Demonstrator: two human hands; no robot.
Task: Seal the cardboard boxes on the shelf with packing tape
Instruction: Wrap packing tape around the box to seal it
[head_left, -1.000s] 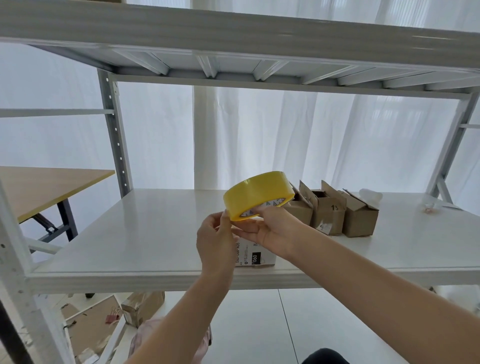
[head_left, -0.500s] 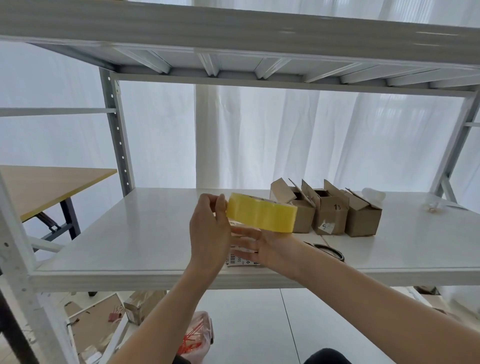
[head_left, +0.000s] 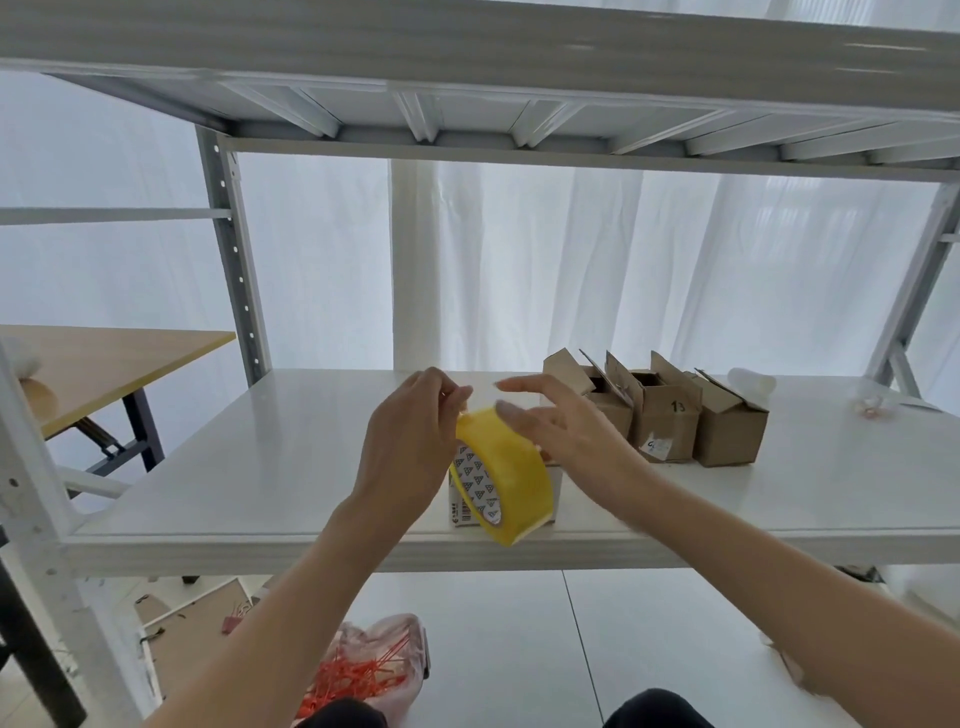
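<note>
A yellow packing tape roll (head_left: 503, 475) hangs tilted on edge above the front of the white shelf (head_left: 260, 467). My left hand (head_left: 410, 447) pinches the roll's top edge between thumb and fingertips. My right hand (head_left: 558, 428) is spread over the roll with straight fingers, one fingertip touching its outer face; the thumb is hidden. Right behind the roll sits a small white box with a barcode label (head_left: 557, 486), mostly covered. Three brown cardboard boxes (head_left: 667, 423) stand in a row farther back on the right, flaps open.
The upper shelf deck (head_left: 467, 52) hangs close overhead. A clear plastic item (head_left: 750, 382) and a small crumpled object (head_left: 872, 405) lie at the back right. A wooden table (head_left: 104, 358) stands to the left. On the floor lie a bag of red ties (head_left: 363, 670) and cardboard scraps.
The roll has turned from lying flat to standing on edge and dropped lower. My right hand has left its underside and spread over it; my left hand now pinches its top.
</note>
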